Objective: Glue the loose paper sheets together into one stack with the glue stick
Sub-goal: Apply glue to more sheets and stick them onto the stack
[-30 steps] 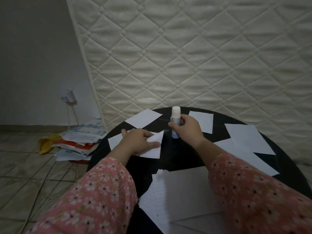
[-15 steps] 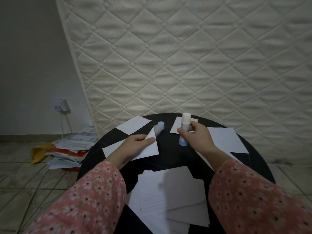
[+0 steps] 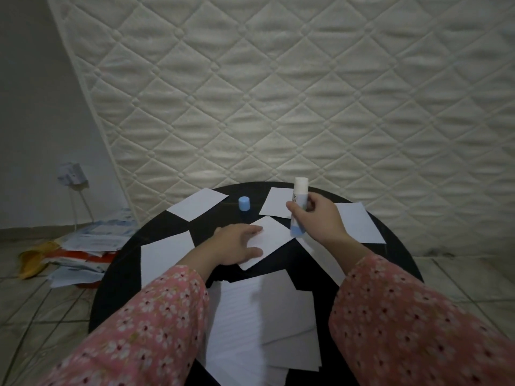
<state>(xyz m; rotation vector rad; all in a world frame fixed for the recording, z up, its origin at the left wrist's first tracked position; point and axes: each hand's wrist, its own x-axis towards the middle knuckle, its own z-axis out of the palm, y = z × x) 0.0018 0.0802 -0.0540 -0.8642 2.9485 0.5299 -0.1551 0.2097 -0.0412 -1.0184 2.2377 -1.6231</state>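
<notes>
Two hands work over a round black tabletop (image 3: 395,246) strewn with white paper sheets. The left hand (image 3: 237,246) lies flat, fingers straight, pressing one sheet (image 3: 271,235) near the middle. The right hand (image 3: 320,221) grips the glue stick (image 3: 298,207) upright, its blue base just above that sheet's far corner. The blue cap (image 3: 244,203) stands alone farther back. A stack of sheets (image 3: 250,316) lies nearest the person.

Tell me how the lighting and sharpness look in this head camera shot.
Head view: dim room light, brightest on the mattress behind the table; the sleeves near the lens look soft; the wide lens bows the edges; the glue stick stays readable.
</notes>
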